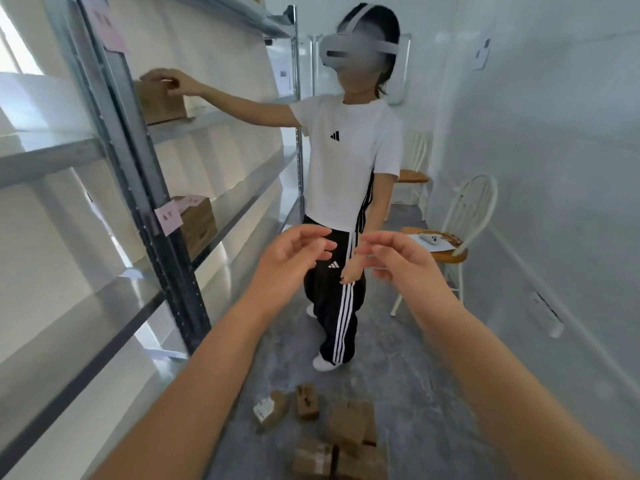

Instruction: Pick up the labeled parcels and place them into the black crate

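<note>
Several brown cardboard parcels (349, 424) lie on the grey floor near my feet, one with a white label (264, 408). My left hand (291, 261) and my right hand (398, 258) are both raised in front of me at chest height, fingers apart, holding nothing. They hover well above the parcels. No black crate is in view. Two more brown boxes sit on the shelves: one on the upper shelf (159, 102), one lower with pink notes (197, 220).
A metal shelving rack (138, 188) runs along the left. Another person in a white shirt and headset (349, 161) stands ahead in the narrow aisle, a hand on the upper box. Two white chairs (464, 230) stand by the right wall.
</note>
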`<move>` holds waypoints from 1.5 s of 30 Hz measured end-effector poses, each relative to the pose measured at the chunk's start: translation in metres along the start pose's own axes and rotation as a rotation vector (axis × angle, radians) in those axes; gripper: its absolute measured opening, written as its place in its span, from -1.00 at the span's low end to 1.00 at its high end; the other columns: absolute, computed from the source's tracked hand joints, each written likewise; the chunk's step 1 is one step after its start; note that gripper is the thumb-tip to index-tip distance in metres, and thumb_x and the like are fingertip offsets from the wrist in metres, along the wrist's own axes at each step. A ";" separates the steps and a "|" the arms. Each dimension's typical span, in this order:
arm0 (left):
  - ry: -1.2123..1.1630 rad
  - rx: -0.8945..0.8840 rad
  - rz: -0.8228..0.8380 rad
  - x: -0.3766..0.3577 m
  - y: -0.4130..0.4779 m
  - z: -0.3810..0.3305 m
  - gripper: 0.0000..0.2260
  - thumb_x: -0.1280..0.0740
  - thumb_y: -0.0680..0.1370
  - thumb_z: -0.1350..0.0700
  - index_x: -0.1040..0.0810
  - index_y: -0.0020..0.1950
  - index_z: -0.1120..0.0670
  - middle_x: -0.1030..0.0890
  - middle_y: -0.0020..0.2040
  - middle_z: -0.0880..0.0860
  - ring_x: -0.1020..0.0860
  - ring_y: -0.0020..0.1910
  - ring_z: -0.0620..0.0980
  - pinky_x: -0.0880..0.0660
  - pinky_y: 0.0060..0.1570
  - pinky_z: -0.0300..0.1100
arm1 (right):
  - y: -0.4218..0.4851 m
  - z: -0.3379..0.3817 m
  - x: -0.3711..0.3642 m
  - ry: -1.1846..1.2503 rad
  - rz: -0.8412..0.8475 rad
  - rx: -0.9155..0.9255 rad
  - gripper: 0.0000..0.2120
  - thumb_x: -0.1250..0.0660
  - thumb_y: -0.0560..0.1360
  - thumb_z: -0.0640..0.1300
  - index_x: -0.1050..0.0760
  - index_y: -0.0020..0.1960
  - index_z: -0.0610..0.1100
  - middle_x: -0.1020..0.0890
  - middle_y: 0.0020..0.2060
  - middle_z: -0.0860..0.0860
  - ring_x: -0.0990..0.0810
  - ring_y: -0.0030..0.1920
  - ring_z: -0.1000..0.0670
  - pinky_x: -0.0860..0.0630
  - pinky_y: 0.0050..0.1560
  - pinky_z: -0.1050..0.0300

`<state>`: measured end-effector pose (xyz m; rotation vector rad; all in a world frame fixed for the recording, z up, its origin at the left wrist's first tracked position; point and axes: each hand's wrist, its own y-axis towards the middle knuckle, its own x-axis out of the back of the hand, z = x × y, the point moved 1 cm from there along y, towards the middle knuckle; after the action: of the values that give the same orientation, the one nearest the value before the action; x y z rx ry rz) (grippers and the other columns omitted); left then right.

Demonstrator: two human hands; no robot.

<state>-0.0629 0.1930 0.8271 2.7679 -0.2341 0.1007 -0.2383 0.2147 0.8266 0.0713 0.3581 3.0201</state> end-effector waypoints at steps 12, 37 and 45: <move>0.071 0.163 -0.035 -0.005 0.087 0.101 -0.86 -0.26 0.59 0.20 -0.56 0.07 0.02 -0.67 -0.05 -0.01 -0.64 -0.12 -0.20 -0.49 -0.15 -0.43 | 0.112 -0.107 0.023 -0.045 0.008 -0.167 -0.79 -0.19 0.57 -0.22 -0.55 -0.03 0.02 -0.67 -0.14 0.12 -0.62 -0.20 0.20 -0.45 -0.27 0.46; 0.158 0.923 0.115 -0.103 0.111 0.695 -0.82 -0.21 0.60 0.29 -0.52 0.17 0.21 -0.56 0.10 0.10 -0.48 0.08 -0.07 -0.41 0.03 -0.38 | 0.163 -0.675 0.048 -0.231 -0.222 -0.883 -0.79 -0.20 0.57 -0.26 -0.49 0.18 -0.19 -0.55 -0.01 0.00 -0.48 -0.17 0.22 -0.40 -0.24 0.51; 0.223 1.156 0.123 -0.140 0.016 0.864 -0.79 -0.24 0.60 0.11 -0.39 0.22 -0.10 -0.47 0.24 -0.03 -0.47 0.13 -0.17 -0.39 -0.06 -0.46 | 0.074 -0.855 0.048 -0.252 -0.289 -1.125 -0.66 -0.19 0.56 -0.16 -0.39 0.33 -0.08 -0.52 0.20 -0.01 -0.52 0.08 0.09 -0.48 0.04 0.25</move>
<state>-0.1688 -0.1109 0.0132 3.8170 -0.3680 0.7954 -0.3427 -0.0489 0.0154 0.2645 -1.2023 2.4408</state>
